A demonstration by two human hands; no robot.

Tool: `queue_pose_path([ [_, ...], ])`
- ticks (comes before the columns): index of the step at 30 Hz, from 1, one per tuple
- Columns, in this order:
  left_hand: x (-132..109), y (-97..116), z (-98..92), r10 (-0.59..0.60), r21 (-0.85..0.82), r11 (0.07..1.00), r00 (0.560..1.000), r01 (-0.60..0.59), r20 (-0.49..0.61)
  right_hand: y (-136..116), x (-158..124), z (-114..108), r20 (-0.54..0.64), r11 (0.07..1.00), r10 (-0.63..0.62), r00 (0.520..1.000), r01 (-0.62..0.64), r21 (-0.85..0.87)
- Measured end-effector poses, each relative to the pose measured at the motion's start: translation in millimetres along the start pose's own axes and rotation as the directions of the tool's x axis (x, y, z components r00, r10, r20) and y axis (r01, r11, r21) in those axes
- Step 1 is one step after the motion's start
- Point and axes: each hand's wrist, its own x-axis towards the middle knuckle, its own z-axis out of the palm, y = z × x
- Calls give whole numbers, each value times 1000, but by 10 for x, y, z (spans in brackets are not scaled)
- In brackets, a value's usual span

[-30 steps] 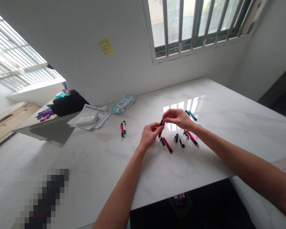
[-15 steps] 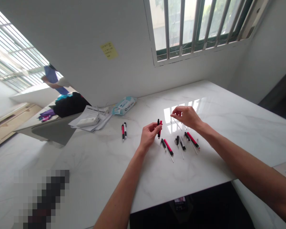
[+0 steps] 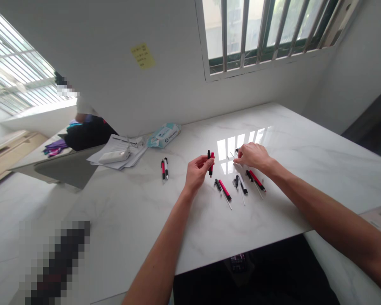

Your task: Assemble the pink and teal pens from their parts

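My left hand is closed around red and black pen barrel parts, held upright just above the table. To its right, my right hand is low over the tabletop with its fingers bent together. A small dark piece shows at those fingertips, and a thin white refill is beside them; what the fingers grip is partly hidden. Nearer me are taken-apart pens: a red barrel with a black part and refill, a white barrel with similar parts, and another red barrel with a refill.
Two whole pens, one red and one white, are at left on the marble-patterned table. Behind them are a wipes packet, papers and a white power strip. Another person is beyond the partition.
My right hand has lowered to the tabletop and shifted slightly right, its fingers curling in. My left hand keeps the pen parts. The camera view has shifted slightly.
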Motion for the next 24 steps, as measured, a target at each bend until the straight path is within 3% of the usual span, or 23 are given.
queue_pose_path([
  [6, -17, 38, 8, 15, 5, 1000, 1000, -15, 7, -32, -9, 34, 28, 999, 1, 1000, 0, -32],
  [15, -25, 50, 15, 25, 4, 1000, 1000, -25, 10, -99, -8, 122, -25, 997, 13, 1000, -15, -75],
  [24, -20, 52, -12, 30, 50, 998, 999, -31, 17, -81, -20, 85, 7, 996, 50, 999, -49, -67],
])
